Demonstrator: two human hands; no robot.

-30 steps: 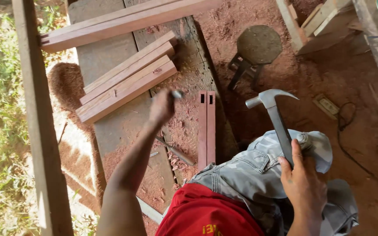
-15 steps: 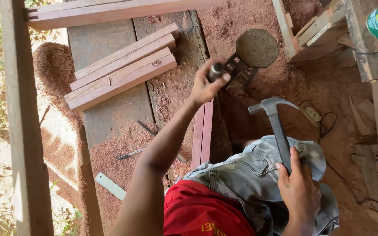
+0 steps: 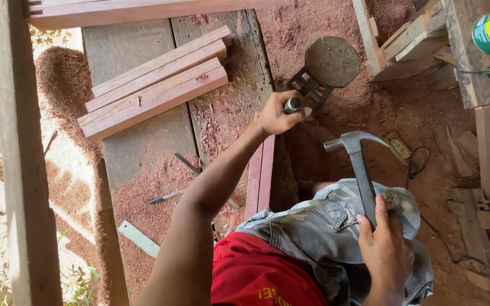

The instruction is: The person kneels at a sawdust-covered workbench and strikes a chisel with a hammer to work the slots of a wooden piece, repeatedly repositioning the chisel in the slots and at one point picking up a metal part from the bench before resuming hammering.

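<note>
Gripping one claw hammer [image 3: 357, 164] by its handle over the lap, the right hand [image 3: 387, 249] is wrapped tight. Farther out, the left hand [image 3: 279, 113] closes around one short metal cylinder [image 3: 293, 105], beside three stacked wooden battens [image 3: 154, 90].

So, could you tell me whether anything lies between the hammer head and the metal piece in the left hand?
Nothing visible does. The hammer, gripped by the right hand, has its head apart from the small metal cylinder in the left hand; only sawdust-covered ground shows between them.
</note>
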